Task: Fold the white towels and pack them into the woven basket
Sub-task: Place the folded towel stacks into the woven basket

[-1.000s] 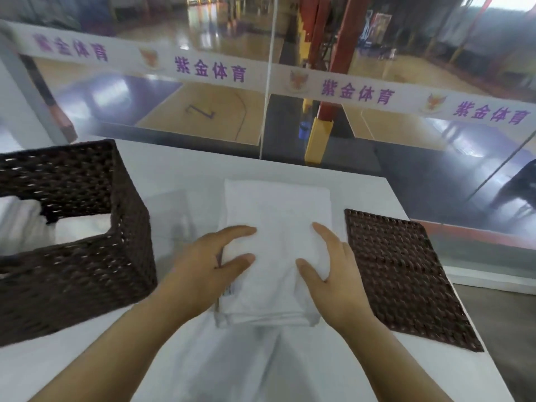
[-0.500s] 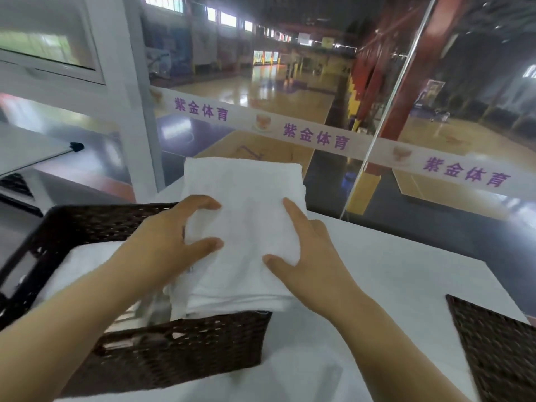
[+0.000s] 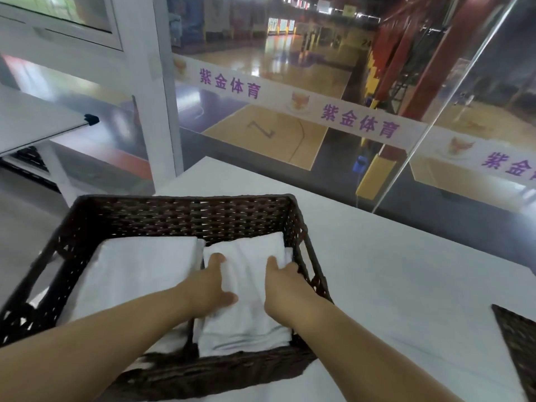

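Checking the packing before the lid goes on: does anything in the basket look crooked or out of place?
Nothing stands out. Two folded white towels lie side by side in the woven basket: the left towel flat, the right towel under both hands.

One woven basket (image 3: 185, 219) stands on one white bench (image 3: 406, 271). Two stacks of folded white towels lie side by side in it: a left stack (image 3: 139, 274) and a right stack (image 3: 249, 323). Two hands, left hand (image 3: 208, 288) and right hand (image 3: 282, 288), and one dark woven mat (image 3: 519, 338), partly visible at the edge, complete the count.
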Demonstrator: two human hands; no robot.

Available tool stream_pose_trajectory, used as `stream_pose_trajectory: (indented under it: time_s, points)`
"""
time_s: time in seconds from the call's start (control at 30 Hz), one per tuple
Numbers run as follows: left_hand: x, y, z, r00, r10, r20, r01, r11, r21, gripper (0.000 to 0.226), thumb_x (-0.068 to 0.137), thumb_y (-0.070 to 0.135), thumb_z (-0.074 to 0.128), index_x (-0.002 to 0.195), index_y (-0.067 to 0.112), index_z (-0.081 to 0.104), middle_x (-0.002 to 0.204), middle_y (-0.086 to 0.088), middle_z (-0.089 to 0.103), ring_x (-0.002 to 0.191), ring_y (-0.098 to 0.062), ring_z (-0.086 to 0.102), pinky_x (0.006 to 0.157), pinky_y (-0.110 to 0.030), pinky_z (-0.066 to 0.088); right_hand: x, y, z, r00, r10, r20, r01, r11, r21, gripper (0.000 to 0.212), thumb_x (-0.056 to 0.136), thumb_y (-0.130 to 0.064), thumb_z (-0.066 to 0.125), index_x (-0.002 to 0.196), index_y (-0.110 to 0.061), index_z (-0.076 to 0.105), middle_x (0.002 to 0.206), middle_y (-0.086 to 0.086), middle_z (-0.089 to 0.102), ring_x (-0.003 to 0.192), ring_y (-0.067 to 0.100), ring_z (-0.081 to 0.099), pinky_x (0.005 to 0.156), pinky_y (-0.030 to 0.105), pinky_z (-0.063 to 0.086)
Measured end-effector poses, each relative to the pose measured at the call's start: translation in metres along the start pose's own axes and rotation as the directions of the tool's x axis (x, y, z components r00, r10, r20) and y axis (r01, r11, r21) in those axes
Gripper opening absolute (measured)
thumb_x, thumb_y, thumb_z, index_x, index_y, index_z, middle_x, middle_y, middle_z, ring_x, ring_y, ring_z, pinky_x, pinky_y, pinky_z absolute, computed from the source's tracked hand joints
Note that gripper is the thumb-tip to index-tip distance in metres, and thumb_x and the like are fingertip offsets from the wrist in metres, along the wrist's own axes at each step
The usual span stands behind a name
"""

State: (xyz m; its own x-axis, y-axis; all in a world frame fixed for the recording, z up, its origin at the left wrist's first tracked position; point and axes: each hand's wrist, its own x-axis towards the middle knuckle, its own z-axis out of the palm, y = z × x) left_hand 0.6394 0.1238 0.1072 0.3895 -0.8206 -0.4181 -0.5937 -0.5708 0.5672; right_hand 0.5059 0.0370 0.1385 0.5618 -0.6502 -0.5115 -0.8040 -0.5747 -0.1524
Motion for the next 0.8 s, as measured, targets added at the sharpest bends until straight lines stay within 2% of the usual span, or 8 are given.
stream_pose_trajectory:
  time_s: [0.1,0.17,0.2,0.27,0.37,0.43,0.53,0.8]
  points:
    - [0.012,-0.006,0.007,0.997,-0.029,0.075,0.019,0.991,0.13,0.083,0.088,0.036,0.06,0.145,0.015,0.004,0.08,0.002,0.057,0.072,-0.011,0.057,0.062,-0.02,0.045,0.014,0.002,0.007,0.999,0.036,0.029,-0.033,0.995,-0.097,0.08,0.089,-0.003,0.055,0.151,-0.009,0.004,0.148,0.029,0.012,0.126,0.039,0.037,0.098,0.04,0.042]
    - [0.015,-0.006,0.01,0.991,-0.041,0.128,0.005,0.963,0.269,0.089,0.087,0.039,0.059,0.148,0.015,0.0,0.109,-0.006,0.059,0.101,-0.02,0.055,0.08,-0.024,0.042,0.02,0.002,0.01,1.0,-0.001,0.009,0.003,0.989,-0.149,0.07,0.086,0.0,0.057,0.146,-0.004,0.021,0.143,0.026,0.023,0.121,0.037,0.042,0.092,0.038,0.046]
    - [0.016,-0.005,0.012,0.99,-0.038,0.138,-0.012,0.938,0.347,0.088,0.087,0.04,0.059,0.149,0.015,0.003,0.124,-0.012,0.053,0.114,-0.024,0.049,0.088,-0.027,0.04,0.021,0.003,0.011,1.0,-0.025,0.001,0.025,0.989,-0.147,0.063,0.084,0.002,0.057,0.141,-0.003,0.03,0.139,0.023,0.03,0.117,0.035,0.046,0.085,0.035,0.048]
    - [0.016,-0.003,0.012,0.992,-0.016,0.129,-0.047,0.88,0.472,0.076,0.087,0.04,0.058,0.145,0.012,0.018,0.134,-0.016,0.044,0.125,-0.027,0.039,0.096,-0.031,0.037,0.022,0.005,0.01,0.996,-0.084,-0.035,0.079,0.988,-0.129,0.037,0.084,0.001,0.057,0.12,-0.006,0.047,0.123,0.015,0.043,0.104,0.03,0.052,0.061,0.027,0.041]
    - [0.01,0.001,0.0,0.996,0.015,0.083,-0.055,0.86,0.507,0.056,0.088,0.037,0.058,0.134,0.012,0.038,0.133,-0.013,0.042,0.122,-0.025,0.042,0.096,-0.032,0.04,0.013,0.009,0.003,0.985,-0.147,-0.095,0.132,0.98,-0.146,0.014,0.087,-0.008,0.058,0.093,-0.013,0.045,0.094,0.004,0.043,0.086,0.024,0.05,0.049,0.023,0.028]
    - [0.002,0.006,-0.013,0.999,0.029,0.031,-0.04,0.869,0.493,0.05,0.089,0.037,0.057,0.132,0.013,0.045,0.13,-0.011,0.044,0.114,-0.025,0.051,0.092,-0.032,0.044,-0.001,0.011,-0.01,0.976,-0.182,-0.124,0.161,0.974,-0.158,0.018,0.089,-0.019,0.058,0.104,-0.012,0.05,0.101,0.004,0.049,0.093,0.025,0.054,0.056,0.027,0.037]
    - [-0.017,0.016,-0.033,0.993,0.085,-0.087,-0.032,0.873,0.487,0.041,0.089,0.043,0.056,0.121,0.017,0.053,0.12,-0.003,0.057,0.104,-0.021,0.057,0.085,-0.03,0.047,-0.032,0.015,-0.036,0.954,-0.21,-0.214,0.179,0.971,-0.157,0.043,0.091,-0.036,0.059,0.128,-0.018,0.048,0.123,0.004,0.053,0.11,0.025,0.054,0.08,0.036,0.045]
    - [-0.103,0.077,-0.035,0.891,0.241,-0.384,-0.175,0.964,0.2,0.024,0.084,0.051,0.058,0.103,0.035,0.059,0.093,0.019,0.062,0.088,-0.004,0.057,0.08,-0.03,0.049,-0.131,0.061,-0.078,0.888,-0.25,-0.387,0.243,0.968,-0.068,0.055,0.089,-0.049,0.057,0.137,-0.032,0.039,0.127,-0.003,0.055,0.111,0.019,0.053,0.086,0.037,0.047]
